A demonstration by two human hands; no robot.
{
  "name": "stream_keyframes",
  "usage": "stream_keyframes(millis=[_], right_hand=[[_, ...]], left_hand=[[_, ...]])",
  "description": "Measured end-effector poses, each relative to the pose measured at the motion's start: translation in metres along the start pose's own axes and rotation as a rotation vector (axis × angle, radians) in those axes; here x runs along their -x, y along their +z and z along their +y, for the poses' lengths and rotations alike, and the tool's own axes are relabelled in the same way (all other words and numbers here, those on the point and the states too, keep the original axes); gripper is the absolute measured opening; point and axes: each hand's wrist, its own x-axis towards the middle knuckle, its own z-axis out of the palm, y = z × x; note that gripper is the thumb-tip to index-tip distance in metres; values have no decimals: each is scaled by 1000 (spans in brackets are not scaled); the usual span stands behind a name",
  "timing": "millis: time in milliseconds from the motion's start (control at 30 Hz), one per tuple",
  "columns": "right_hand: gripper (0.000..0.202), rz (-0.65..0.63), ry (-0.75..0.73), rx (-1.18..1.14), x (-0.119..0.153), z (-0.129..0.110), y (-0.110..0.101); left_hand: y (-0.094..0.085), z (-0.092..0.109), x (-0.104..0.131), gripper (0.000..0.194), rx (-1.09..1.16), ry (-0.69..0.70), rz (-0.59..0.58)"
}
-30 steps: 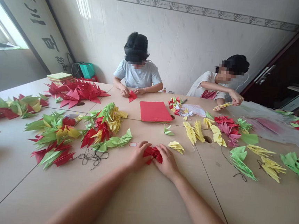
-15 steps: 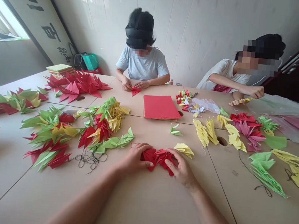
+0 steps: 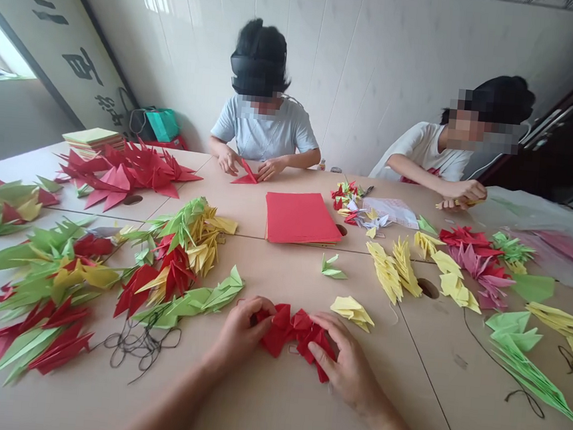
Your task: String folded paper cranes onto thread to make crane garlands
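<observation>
Red folded-paper pieces sit between my two hands near the middle of the table. My left hand is closed on their left end, thumb in front and fingers curled behind. Around the right end curves my right hand, its thumb and fingers on the red folds. A narrow gap shows between the left and right clusters, and I cannot tell whether they are joined. Just beyond my hands lie a yellow folded-paper strip and a small green folded piece.
A stack of red paper sheets lies ahead. Colourful folded-paper chains and tangled black cord are at left. Yellow strips and a green fan-like piece lie right. Two people work across the table.
The view has shifted, so the table sits lower. My left fingers have curled more tightly on the red pieces, which now show broader faces. The person opposite has raised a flap of red paper.
</observation>
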Motion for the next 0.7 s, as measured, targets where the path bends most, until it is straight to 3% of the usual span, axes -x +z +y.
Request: stream_keyframes(millis=[400, 700], right_hand=[[35, -50, 16, 55, 7, 8, -4], [26, -103, 35, 22, 5, -3, -6]], left_hand=[[30, -1, -22, 8, 370, -113, 69], [20, -4, -17, 16, 579, -148, 131]])
